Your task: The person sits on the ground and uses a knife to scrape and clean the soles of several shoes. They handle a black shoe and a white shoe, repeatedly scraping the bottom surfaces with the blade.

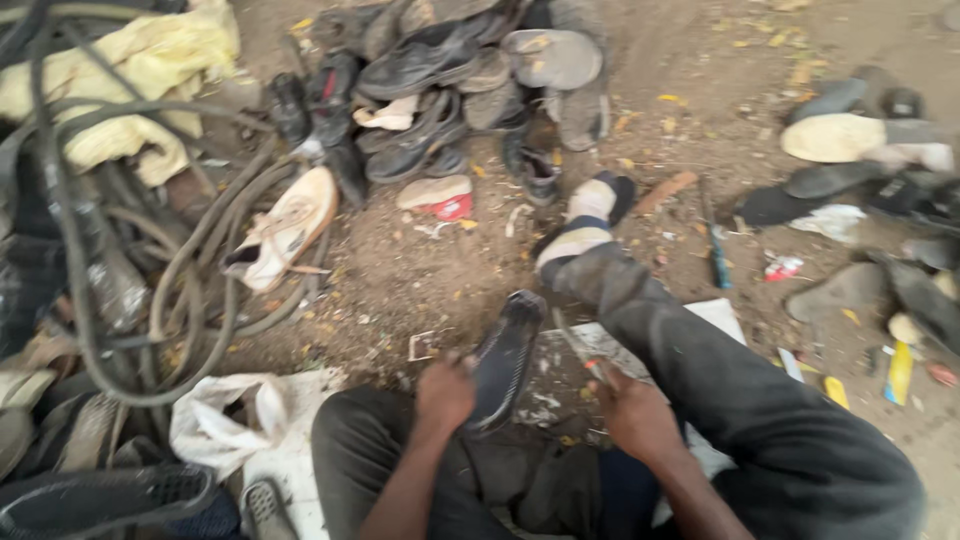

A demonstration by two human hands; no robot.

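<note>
Black shoe sole (503, 360) sits gripped in left hand (444, 393); right hand (630, 412) clutches a knife (580, 347) (orange handle).

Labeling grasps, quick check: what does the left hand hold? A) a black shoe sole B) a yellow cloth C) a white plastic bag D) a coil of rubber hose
A: the left hand grips the black shoe sole by its edge, while the right hand holds a thin blade-like tool beside it.
</note>
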